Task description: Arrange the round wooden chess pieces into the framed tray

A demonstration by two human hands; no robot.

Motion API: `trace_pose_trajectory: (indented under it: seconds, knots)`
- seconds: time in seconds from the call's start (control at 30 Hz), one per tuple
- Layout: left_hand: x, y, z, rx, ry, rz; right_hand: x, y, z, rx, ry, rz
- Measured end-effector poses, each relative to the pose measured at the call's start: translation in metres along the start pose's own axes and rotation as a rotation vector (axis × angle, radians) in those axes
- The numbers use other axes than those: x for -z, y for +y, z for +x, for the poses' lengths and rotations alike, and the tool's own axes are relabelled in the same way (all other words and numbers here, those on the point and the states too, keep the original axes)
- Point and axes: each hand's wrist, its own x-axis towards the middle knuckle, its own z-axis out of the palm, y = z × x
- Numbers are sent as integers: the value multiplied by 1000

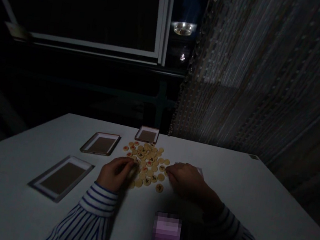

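A loose pile of round wooden Chinese chess pieces [149,173] lies on the white table, several showing red or black characters. My left hand [114,172] is at the pile's left edge, its thumb and fingers pinched together. Whatever is between those fingertips is too dark to make out. On the pile's right side, my right hand [185,180] has its fingers bent and closed, fingertips beside the outermost pieces. What it may hold is hidden. One chess piece [159,188] with a black character sits slightly apart, toward me.
Shallow rectangular trays stand around the pile: one at near left [61,177], another at left [100,143], a third behind [147,134]. A pale object [201,172] is partly hidden behind my right hand. A pixelated item [166,238] lies in front. Bead curtain [230,86] hangs beyond.
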Motion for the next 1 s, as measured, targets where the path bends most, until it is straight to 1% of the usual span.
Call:
trace_pose_trajectory:
  seconds: [0.1,0.2,0.3,0.37,0.47,0.53,0.67,0.73,0.83,0.9,1.0]
  knots:
    - [3,-12,0,13,2,2,1,-8,6,19,6,3]
    - [6,-22,1,8,14,38,7,-19,15,80,14,-21]
    - [9,-29,2,-11,21,92,12,-34,27,135,26,-36]
    - [10,-33,2,-48,2,107,11,-44,36,152,12,-42]
    - [9,-39,1,-123,-39,122,3,-58,49,184,45,-41]
    - [7,-42,1,-149,-60,151,-6,-64,55,175,92,-12]
    - [7,-48,1,-162,-170,221,-24,-69,61,144,172,51]
    - [8,-49,1,-158,-235,264,-31,-69,62,146,181,69]
    - [9,-49,1,-130,-281,307,-39,-68,64,164,194,93]
    - [8,-48,-1,-102,-289,322,-42,-67,64,173,187,106]
    - [6,-45,-4,-91,-260,347,-45,-68,65,174,173,116]
